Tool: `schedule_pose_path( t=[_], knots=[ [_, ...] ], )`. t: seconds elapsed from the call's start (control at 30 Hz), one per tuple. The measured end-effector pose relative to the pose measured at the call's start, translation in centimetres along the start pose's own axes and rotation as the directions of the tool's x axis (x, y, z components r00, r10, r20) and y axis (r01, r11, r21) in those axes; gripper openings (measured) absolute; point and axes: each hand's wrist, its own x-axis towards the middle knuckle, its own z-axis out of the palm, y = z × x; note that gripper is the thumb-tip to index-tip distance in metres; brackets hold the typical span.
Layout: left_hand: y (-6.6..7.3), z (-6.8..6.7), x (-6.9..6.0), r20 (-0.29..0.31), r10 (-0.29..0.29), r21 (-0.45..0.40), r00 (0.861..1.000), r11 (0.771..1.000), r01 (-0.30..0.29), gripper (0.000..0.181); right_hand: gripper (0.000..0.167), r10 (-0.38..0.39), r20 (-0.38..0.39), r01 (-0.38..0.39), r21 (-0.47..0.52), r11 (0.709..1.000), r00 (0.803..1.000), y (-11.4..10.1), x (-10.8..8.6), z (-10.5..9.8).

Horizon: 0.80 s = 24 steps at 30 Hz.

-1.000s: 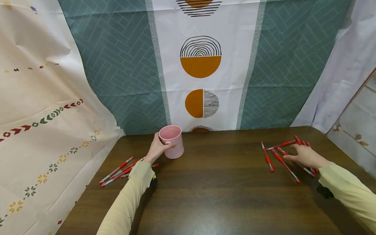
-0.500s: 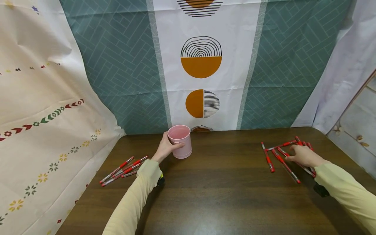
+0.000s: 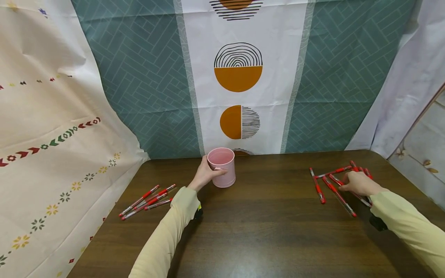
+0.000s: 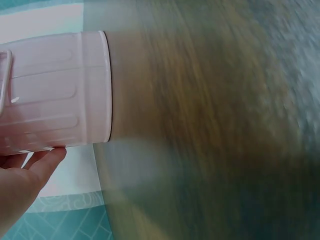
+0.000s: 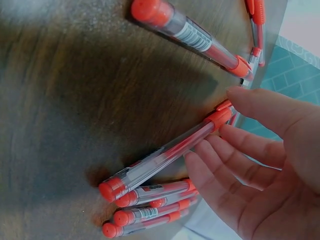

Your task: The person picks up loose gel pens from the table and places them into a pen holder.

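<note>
My left hand [image 3: 204, 175] grips the near left side of a pink cup [image 3: 227, 174], which stands upright toward the back of the wooden table [image 3: 257, 227]. In the left wrist view, fingertips [image 4: 52, 157] press against the ribbed wall of the cup [image 4: 60, 95]. My right hand [image 3: 361, 183] hovers low over the right-hand pens. In the right wrist view, a clear pen with a red cap [image 5: 165, 155] lies between the thumb and the loosely bent fingers of my right hand [image 5: 265, 160]. The fingertips are very close to it; contact is hard to make out.
A loose bunch of red pens [image 3: 147, 202] lies at the table's left. On the right, another red pen [image 3: 317, 186] and one beside it [image 3: 338, 195] lie apart from my hand. A patterned curtain [image 3: 243, 96] hangs behind the back edge.
My left hand has carried or slid the pink cup rightward, away from the left pens, which now show more fully. My right hand has shifted only slightly left among its pens.
</note>
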Motion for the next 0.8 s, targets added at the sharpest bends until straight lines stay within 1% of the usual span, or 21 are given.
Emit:
schedule_pose_path(
  t=[0.17, 0.27, 0.5, 0.6, 0.8],
  knots=[
    [0.1, 0.6, 0.1, 0.003, -0.001, -0.012, 1.000, 1.000, 0.001, 0.081, 0.018, 0.006, 0.011, -0.006, 0.003, 1.000, 1.000, 0.0, -0.1, -0.2],
    [0.1, 1.0, 0.0, 0.006, 0.009, -0.005, 1.000, 1.000, -0.009, 0.080, 0.018, 0.007, 0.009, -0.007, -0.004, 1.000, 1.000, 0.0, -0.1, -0.2],
    [0.5, 1.6, -0.1, 0.022, 0.033, -0.030, 0.999, 0.999, -0.032, 0.081, 0.016, 0.000, 0.010, 0.000, 0.002, 1.000, 1.000, 0.0, -0.3, 0.2],
    [0.6, 1.7, 0.0, 0.026, 0.031, -0.023, 0.999, 0.999, -0.030, 0.081, 0.016, -0.001, 0.006, 0.001, -0.003, 1.000, 1.000, -0.1, -0.4, 0.2],
    [0.9, 1.9, 0.0, 0.036, 0.003, -0.016, 0.999, 1.000, -0.002, 0.082, 0.015, -0.004, -0.004, 0.003, -0.016, 1.000, 1.000, 0.2, -0.2, 0.3]
  ],
)
